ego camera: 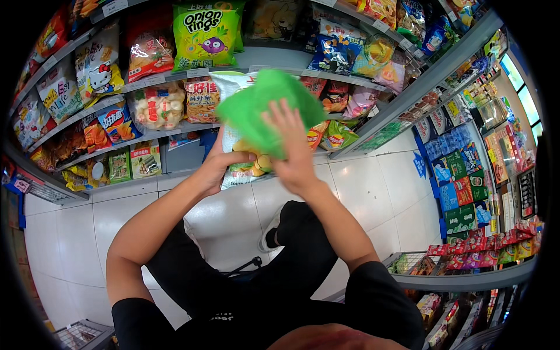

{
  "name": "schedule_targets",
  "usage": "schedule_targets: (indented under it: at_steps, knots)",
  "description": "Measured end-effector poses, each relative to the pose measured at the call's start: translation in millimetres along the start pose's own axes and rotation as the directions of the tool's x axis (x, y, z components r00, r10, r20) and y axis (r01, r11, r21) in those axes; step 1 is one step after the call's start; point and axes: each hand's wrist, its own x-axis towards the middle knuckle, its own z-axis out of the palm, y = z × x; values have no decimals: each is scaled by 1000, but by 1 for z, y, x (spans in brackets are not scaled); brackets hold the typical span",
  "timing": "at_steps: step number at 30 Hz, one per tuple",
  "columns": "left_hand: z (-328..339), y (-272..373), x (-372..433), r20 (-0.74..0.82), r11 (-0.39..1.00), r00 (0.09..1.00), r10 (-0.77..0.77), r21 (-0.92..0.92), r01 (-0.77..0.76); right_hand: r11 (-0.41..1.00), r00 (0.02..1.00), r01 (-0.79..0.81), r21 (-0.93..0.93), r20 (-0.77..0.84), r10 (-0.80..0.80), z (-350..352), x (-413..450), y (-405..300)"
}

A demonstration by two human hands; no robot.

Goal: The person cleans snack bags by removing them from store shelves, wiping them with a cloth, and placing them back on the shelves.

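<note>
My left hand point(218, 164) grips the left side of a white and green snack bag point(238, 175), thumb on its front, which shows yellow chips. In my right hand point(292, 151) is a bright green cloth point(258, 105), spread over the upper and middle front of the bag. Motion blurs the cloth and the fingers on it. Much of the bag's face is hidden beneath the cloth. Both hands are in front of the snack shelf point(275, 61), above my knees.
A green onion rings bag point(205, 37) stands on the upper shelf, left of a gap. Prawn crackers point(201, 98) and other snack bags fill lower rows. A grey shelf post point(420, 78) rises at right. Boxed goods point(463, 188) stand farther right. White tiles point(127, 218) cover the floor.
</note>
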Motion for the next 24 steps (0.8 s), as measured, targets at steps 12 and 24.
schedule_targets:
  at_steps: [12, 24]
  knots:
    - [11, 7, -11, 123, 975, 985, 121, 172, -141, 993, 982, -32, -114, -189, 10, 7, 11, 15]
    - [-7, 2, -7, 179, 765, 982, 63, 623, -163, 994, 994, 80, -78, -64, -85, 7, 3, 6]
